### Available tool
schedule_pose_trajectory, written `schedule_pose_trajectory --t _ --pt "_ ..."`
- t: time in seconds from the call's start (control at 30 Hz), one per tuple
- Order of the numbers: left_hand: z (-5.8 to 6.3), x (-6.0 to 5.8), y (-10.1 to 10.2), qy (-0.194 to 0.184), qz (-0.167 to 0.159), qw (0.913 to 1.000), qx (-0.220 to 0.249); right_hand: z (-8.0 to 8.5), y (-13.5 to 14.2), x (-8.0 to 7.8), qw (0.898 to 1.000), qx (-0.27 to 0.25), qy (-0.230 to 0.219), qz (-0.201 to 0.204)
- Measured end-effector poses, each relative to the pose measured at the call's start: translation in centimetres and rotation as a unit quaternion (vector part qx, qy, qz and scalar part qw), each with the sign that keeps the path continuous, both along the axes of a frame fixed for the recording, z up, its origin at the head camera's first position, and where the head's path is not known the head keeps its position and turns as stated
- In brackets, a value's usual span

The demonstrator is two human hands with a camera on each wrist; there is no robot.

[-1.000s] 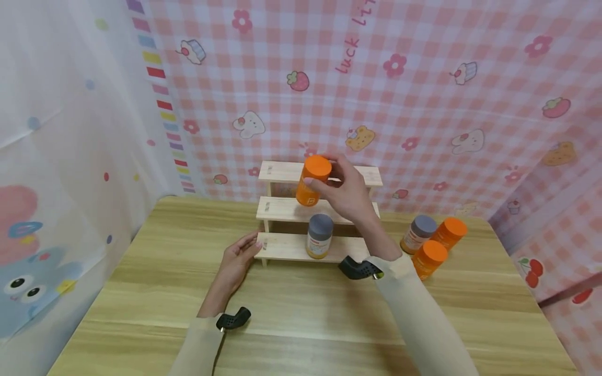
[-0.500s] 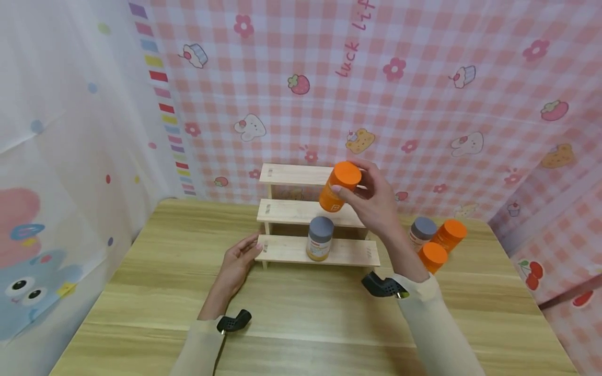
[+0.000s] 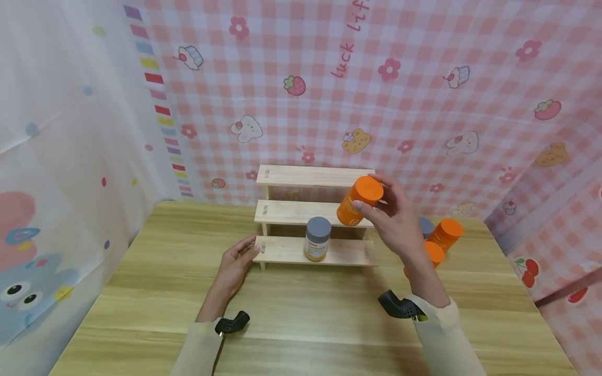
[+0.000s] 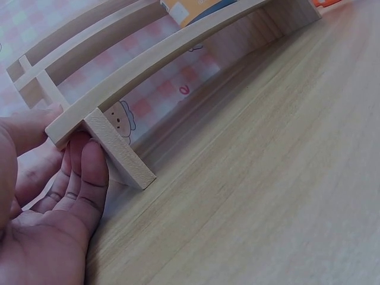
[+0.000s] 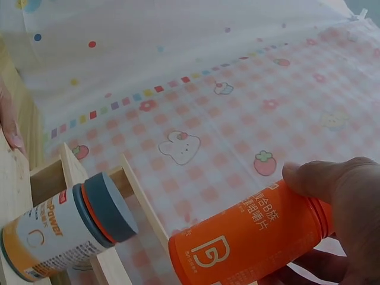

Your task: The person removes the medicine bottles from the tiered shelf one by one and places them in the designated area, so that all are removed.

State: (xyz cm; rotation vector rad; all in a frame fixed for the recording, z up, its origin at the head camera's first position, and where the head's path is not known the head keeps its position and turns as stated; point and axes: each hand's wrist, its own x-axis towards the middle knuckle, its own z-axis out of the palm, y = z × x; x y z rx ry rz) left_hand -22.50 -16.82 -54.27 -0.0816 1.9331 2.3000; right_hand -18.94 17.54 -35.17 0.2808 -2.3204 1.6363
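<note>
My right hand [image 3: 397, 219] grips an orange pill bottle [image 3: 354, 206] near its cap, tilted, in front of the right part of a three-step wooden shelf [image 3: 291, 211]. In the right wrist view the thumb lies along the upper end of the orange bottle [image 5: 243, 231]. A grey-capped pill bottle [image 3: 317, 240] with a white and yellow label stands on the lowest step. My left hand [image 3: 236, 259] holds the left end of that step. In the left wrist view the thumb is on the board's end [image 4: 65, 127] and the curled fingers [image 4: 94, 169] are beneath it.
Right of the shelf, two orange bottles [image 3: 447, 233] and another grey-capped bottle [image 3: 425, 225] stand on the wooden table [image 3: 291, 324], partly hidden by my right forearm. A pink checked cloth [image 3: 320, 104] hangs close behind the shelf.
My right hand has carried the orange pill bottle rightward and somewhat lower, from left of the shelf's middle to its right part. The left hand stays at the lowest step.
</note>
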Motion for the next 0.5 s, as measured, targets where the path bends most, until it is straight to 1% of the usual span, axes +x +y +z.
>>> schedule_pose_trajectory --t 0.1,0.27,0.4,0.5 --pt "0.1 -0.1 0.1 0.002 -0.001 1.0 0.003 0.0 0.8 0.6 1.0 -0.008 0.007 -0.008" --pt "0.0 -0.4 0.2 0.008 0.0 0.9999 0.008 0.0 2.2 1.7 0.999 -0.004 0.016 -0.042" --pt "-0.1 -0.2 0.0 0.006 0.005 1.0 -0.001 -0.6 3.4 2.8 0.998 0.004 0.005 -0.069" --pt "-0.1 -0.1 0.0 0.008 -0.001 0.9999 -0.006 -1.1 4.3 3.5 0.997 0.001 0.002 -0.082"
